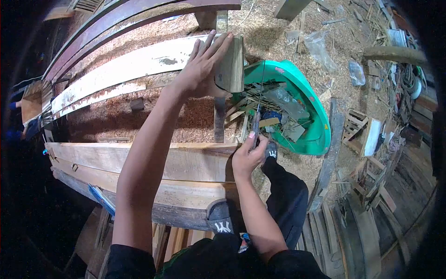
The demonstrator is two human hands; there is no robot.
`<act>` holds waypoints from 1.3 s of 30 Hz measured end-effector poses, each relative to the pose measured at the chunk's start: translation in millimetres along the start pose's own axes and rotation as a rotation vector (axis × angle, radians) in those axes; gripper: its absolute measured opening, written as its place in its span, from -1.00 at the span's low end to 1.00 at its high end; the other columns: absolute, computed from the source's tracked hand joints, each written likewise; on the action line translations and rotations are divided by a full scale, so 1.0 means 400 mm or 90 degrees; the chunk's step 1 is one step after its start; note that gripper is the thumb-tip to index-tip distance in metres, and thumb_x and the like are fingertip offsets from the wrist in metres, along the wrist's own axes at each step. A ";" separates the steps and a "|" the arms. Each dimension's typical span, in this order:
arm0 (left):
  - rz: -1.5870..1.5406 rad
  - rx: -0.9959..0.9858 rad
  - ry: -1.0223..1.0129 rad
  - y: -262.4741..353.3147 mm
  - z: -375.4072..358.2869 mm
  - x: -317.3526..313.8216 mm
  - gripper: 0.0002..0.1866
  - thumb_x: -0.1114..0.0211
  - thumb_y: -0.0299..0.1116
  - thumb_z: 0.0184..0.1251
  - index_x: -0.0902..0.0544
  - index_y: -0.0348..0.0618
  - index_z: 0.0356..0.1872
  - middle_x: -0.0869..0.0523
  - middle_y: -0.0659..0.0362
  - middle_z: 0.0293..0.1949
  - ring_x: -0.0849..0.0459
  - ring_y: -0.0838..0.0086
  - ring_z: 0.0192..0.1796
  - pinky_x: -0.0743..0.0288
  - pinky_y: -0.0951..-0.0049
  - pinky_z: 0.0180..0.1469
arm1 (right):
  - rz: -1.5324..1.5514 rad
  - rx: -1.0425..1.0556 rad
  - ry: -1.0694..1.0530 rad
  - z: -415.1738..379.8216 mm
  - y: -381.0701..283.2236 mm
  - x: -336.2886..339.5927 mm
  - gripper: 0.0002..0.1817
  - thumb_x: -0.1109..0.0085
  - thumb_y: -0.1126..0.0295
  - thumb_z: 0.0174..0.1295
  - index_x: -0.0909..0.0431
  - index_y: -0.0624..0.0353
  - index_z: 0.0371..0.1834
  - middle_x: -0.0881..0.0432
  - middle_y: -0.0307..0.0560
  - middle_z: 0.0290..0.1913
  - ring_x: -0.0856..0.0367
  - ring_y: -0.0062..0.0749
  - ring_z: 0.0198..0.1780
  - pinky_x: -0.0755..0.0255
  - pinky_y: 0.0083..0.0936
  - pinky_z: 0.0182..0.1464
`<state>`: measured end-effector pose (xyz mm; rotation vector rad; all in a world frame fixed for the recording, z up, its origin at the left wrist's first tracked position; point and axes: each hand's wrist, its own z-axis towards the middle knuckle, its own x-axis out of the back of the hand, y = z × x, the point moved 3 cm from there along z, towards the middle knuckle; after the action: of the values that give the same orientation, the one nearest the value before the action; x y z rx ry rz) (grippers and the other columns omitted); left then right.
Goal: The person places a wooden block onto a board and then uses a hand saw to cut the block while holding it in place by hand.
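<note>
My left hand (204,69) lies with fingers spread over the end of a timber piece (237,65), its thumb along the near edge. Beside it runs a long board with a worn white face (134,69). Closed around a dark handle, my right hand (248,156) holds what looks like a hand saw (262,88), its thin blade seen edge-on and pointing away from me. The blade stands to the right of the timber's end, apart from it. Beneath the blade is a green plastic tub (320,118) with wood offcuts and plastic scraps inside.
Long planks (195,165) lie across the front, one of my shoes (219,218) resting against them. A dark beam (153,18) crosses the back. Sawdust and shavings (260,28) cover the ground. Small wooden frames (355,123), plastic bags (320,49) and scrap lie at the right.
</note>
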<state>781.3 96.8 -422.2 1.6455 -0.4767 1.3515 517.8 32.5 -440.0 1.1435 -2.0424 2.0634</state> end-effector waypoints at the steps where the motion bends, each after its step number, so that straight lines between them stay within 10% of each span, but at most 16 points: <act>1: -0.003 -0.010 -0.001 0.001 0.000 0.001 0.64 -0.79 0.12 -0.49 0.14 0.06 0.71 0.02 0.04 0.70 0.13 -0.03 0.72 0.21 -0.25 0.70 | -0.023 -0.044 -0.029 0.003 0.001 -0.001 -0.77 -0.14 0.33 0.52 -0.46 0.32 -0.12 -0.56 0.10 -0.37 -0.54 -0.06 -0.35 -0.41 -0.19 -0.23; 11: 0.002 0.041 -0.043 -0.038 0.046 -0.021 0.62 -0.82 0.06 -0.43 0.16 0.10 0.71 0.13 0.03 0.71 0.18 -0.13 0.71 0.26 -0.26 0.69 | -0.084 -0.021 -0.101 0.029 -0.006 -0.022 -0.74 -0.17 0.27 0.48 -0.45 0.29 -0.12 -0.61 0.24 -0.37 -0.61 0.26 -0.32 -0.41 0.04 -0.25; 13: 0.017 0.084 -0.114 -0.012 0.039 0.002 0.50 -0.74 0.04 -0.14 0.24 0.14 0.72 0.23 0.07 0.72 0.22 0.02 0.73 0.27 -0.20 0.70 | -0.125 -0.011 -0.099 0.023 0.014 -0.027 -0.73 -0.19 0.27 0.46 -0.45 0.29 -0.13 -0.62 0.28 -0.36 -0.61 0.30 -0.32 -0.40 0.07 -0.26; 21: -0.003 0.067 -0.108 -0.021 0.048 0.002 0.64 -0.82 0.01 -0.47 0.16 0.06 0.71 0.09 0.08 0.71 0.17 -0.05 0.72 0.30 -0.18 0.70 | -0.175 -0.003 -0.095 0.025 0.009 -0.037 -0.72 -0.17 0.24 0.46 -0.46 0.28 -0.16 -0.62 0.28 -0.39 -0.59 0.34 -0.34 -0.39 0.13 -0.26; 39: -0.033 0.043 -0.091 0.000 0.062 0.030 0.52 -0.73 0.03 -0.32 0.14 0.11 0.72 0.03 0.11 0.70 0.09 0.01 0.72 0.30 -0.21 0.68 | -0.230 0.017 0.016 0.014 -0.038 -0.029 -0.78 -0.16 0.32 0.47 -0.50 0.29 -0.21 -0.64 0.30 -0.39 -0.63 0.33 -0.35 -0.43 0.11 -0.27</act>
<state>799.0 79.2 -410.7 1.8055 -0.4738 1.2296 536.5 35.2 -433.6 1.3627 -1.6508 1.9200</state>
